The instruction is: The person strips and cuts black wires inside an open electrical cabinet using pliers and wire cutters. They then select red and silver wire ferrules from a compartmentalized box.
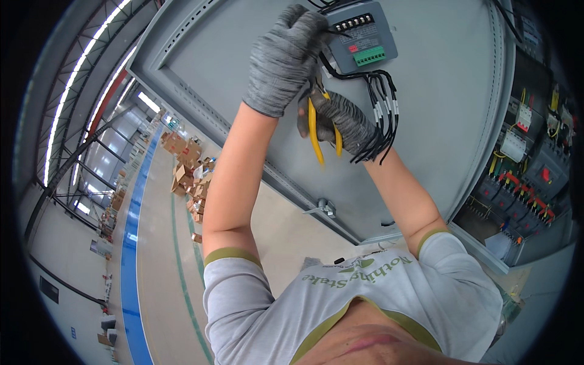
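My left hand (286, 61), in a grey knit glove, is closed beside a grey terminal module (388, 42) on the cabinet door (438, 121). A thin black wire (339, 31) comes out from its fingers toward the module's upper row of screw terminals. Just below, my gloved right hand (348, 118) grips yellow-handled pliers (314, 131). Their jaws point up beneath the left hand, and whatever lies between them is too small to make out. A bundle of black wires (389, 100) with white marker sleeves hangs over the right hand and wrist.
At the right, the open cabinet holds breakers (545, 173) and coloured wiring. A latch (325, 208) sits near the door's lower edge. Cardboard boxes (188, 176) are piled on the workshop floor at the left, beside a blue floor stripe (131, 243).
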`<state>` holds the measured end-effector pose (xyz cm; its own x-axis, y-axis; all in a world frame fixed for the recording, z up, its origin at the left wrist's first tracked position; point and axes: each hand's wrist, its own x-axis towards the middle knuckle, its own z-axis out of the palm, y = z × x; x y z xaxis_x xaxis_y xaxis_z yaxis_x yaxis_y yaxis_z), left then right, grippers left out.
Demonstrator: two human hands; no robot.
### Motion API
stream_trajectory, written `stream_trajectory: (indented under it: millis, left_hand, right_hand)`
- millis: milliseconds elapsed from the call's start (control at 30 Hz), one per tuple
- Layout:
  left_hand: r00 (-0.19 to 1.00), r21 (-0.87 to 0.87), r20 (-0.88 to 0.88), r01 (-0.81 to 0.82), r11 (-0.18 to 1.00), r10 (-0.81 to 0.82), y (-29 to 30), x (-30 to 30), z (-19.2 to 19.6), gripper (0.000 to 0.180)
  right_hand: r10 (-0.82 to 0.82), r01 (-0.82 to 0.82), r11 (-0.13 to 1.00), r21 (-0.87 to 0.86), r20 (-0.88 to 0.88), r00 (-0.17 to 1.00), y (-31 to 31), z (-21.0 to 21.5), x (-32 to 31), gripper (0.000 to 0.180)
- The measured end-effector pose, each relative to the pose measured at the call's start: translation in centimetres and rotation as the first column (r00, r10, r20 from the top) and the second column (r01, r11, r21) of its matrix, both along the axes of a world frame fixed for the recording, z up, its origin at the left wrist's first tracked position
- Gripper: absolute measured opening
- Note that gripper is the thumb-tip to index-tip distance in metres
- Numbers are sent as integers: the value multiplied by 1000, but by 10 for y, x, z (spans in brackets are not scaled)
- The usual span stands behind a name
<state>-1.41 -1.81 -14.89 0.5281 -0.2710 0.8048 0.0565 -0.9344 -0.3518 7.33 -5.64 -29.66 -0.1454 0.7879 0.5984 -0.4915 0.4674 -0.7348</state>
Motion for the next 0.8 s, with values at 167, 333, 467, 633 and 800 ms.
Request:
stream_trajectory:
  millis: [167,333,467,633,800]
  left_hand:
    - [1000,-151,25,16,988,-12,29,-14,5,13]
    - [989,-442,65,150,884,-135,26,-15,1,13]
    - [991,-492,45,130,861,-124,23,-17,3,12]
    - [996,-489,25,84,868,-82,17,-18,4,13]
    - [987,-507,49,159,847,-156,19,-16,2,13]
  right_hand:
    - [194,-171,971,167,-130,972,3,16,-11,41]
    - [271,-227,949,218,-198,942,17,17,-12,41]
    - [126,-88,979,183,-211,969,26,20,-9,51]
    - [138,-89,969,232,-204,969,28,29,-5,50]
    - [227,-155,951,269,-262,938,28,30,-2,46]
